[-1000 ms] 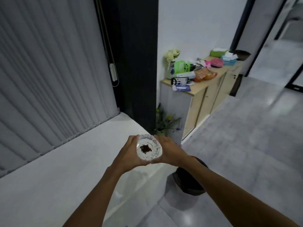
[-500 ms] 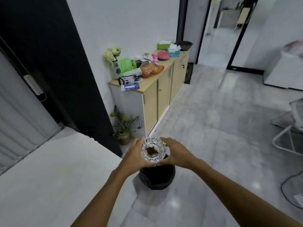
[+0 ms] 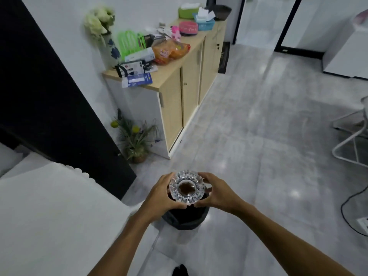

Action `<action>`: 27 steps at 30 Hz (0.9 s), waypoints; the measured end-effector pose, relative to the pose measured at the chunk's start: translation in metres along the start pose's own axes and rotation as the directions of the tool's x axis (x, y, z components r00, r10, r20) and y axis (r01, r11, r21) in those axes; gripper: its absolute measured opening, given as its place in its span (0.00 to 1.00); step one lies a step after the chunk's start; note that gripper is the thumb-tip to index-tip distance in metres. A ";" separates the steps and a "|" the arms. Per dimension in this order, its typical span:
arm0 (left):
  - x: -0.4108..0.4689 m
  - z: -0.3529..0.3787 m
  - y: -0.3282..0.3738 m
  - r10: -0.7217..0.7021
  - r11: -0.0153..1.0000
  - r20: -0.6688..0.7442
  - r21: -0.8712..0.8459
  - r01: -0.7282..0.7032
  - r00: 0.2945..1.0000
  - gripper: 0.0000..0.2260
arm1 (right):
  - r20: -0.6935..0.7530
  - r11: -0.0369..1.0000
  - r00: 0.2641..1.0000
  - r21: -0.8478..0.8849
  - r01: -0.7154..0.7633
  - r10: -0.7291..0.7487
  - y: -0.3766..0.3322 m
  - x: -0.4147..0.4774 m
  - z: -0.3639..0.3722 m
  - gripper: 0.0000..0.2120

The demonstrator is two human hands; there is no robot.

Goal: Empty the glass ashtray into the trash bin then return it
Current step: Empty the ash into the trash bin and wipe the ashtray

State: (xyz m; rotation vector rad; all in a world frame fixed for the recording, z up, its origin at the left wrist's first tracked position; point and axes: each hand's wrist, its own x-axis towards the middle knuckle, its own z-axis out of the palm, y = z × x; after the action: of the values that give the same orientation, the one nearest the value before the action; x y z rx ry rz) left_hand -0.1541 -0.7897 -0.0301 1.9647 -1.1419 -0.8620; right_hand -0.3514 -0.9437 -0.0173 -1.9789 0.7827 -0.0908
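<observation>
A round cut-glass ashtray with dark ash in its middle is held upright between both hands. My left hand grips its left rim and my right hand grips its right rim. Directly below the ashtray stands a black trash bin on the grey floor, its top largely hidden by the hands and ashtray.
A white table fills the lower left. A wooden cabinet cluttered with boxes, bags and a flower vase lines the wall ahead. A potted plant sits by it. A white chair frame and a cable lie at right.
The view has swung right, away from the blinds and table. Both hands carried the ashtray from above the table's edge to over the trash bin, still level.
</observation>
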 end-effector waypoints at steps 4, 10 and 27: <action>0.031 0.032 -0.056 -0.035 0.999 0.008 -0.035 0.035 0.999 0.51 | 0.026 1.000 1.000 0.018 -0.017 0.016 0.054 0.034 0.028 0.46; 0.064 0.105 -0.154 -0.131 0.985 0.030 -0.112 0.133 0.991 0.57 | 0.072 0.998 0.997 0.058 -0.035 0.031 0.158 0.074 0.077 0.49; 0.140 0.226 -0.345 -0.323 0.916 0.127 -0.206 0.344 0.938 0.54 | 0.261 0.982 0.959 0.118 -0.148 0.113 0.360 0.176 0.183 0.33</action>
State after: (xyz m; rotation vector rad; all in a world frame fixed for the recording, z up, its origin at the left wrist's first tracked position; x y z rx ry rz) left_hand -0.1324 -0.8411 -0.4622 1.9731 -0.7240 -1.2136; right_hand -0.3192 -1.0187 -0.4501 -1.7617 0.7179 0.1796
